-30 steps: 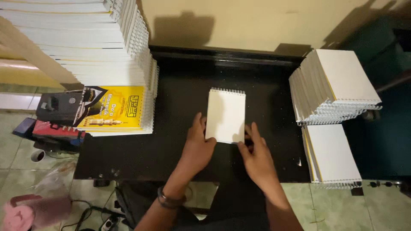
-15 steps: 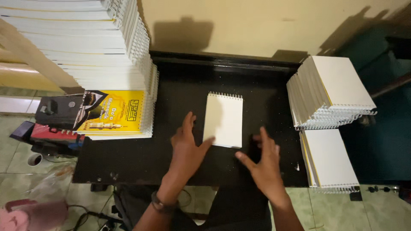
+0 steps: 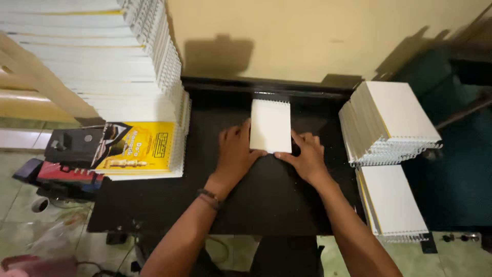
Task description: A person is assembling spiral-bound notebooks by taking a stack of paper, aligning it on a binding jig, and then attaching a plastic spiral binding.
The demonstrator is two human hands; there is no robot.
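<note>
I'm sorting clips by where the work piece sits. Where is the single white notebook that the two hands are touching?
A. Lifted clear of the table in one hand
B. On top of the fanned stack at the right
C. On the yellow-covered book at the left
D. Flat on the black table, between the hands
D: the notebook lies flat on the black table, with the left hand and right hand at its lower corners.

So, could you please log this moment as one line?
left hand: touching white spiral notepad | right hand: at its lower corner | notepad: flat on black table
</note>
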